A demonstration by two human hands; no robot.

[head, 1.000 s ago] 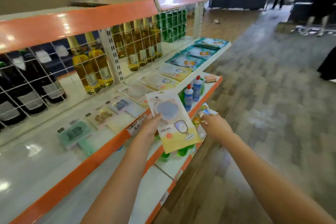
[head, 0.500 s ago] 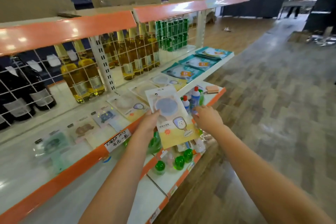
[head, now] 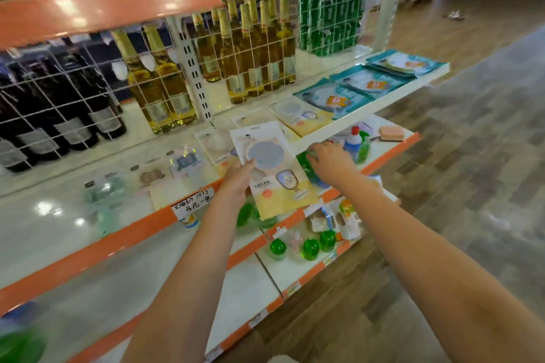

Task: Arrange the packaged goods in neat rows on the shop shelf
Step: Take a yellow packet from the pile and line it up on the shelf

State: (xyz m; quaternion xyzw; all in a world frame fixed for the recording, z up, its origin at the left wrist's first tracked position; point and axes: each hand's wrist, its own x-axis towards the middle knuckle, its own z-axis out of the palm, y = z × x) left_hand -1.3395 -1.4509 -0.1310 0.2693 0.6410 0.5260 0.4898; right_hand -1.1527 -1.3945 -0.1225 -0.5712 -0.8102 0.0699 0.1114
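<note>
My left hand (head: 237, 178) grips a flat yellow-and-white packet (head: 272, 169) with a grey round pad on it, held above the front edge of the white middle shelf (head: 53, 224). Similar flat packets (head: 298, 115) lie in a row along that shelf, with teal packets (head: 368, 85) further right. My right hand (head: 330, 160) reaches under the middle shelf's right end onto the lower shelf (head: 392, 150), fingers curled at a green item (head: 305, 162); whether it grips the item is not visible.
Amber bottles (head: 165, 88), dark bottles (head: 59, 115) and green cans (head: 330, 23) stand behind a wire grid. Green bottles (head: 309, 247) and small packs sit on the lower shelf, with a pink sponge (head: 390, 133) at its right. A handwritten price tag (head: 193, 203) hangs on the orange rail.
The view moved closer to the shelf. My right hand went forward from beside the packet to under the middle shelf. My left hand keeps its hold on the packet.
</note>
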